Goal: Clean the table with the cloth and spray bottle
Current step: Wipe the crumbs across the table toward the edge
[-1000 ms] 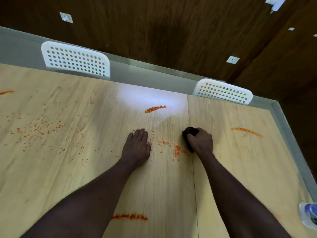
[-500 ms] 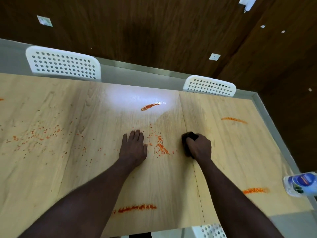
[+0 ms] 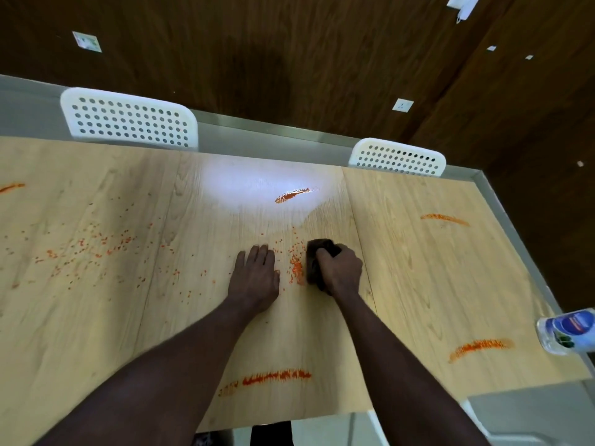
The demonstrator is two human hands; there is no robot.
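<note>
Our right hand gripped the dark cloth bunched on the table, the orange crumbs heaped just to its left, between it and our flat, straight-fingered left hand, the spray bottle well off right.
</note>
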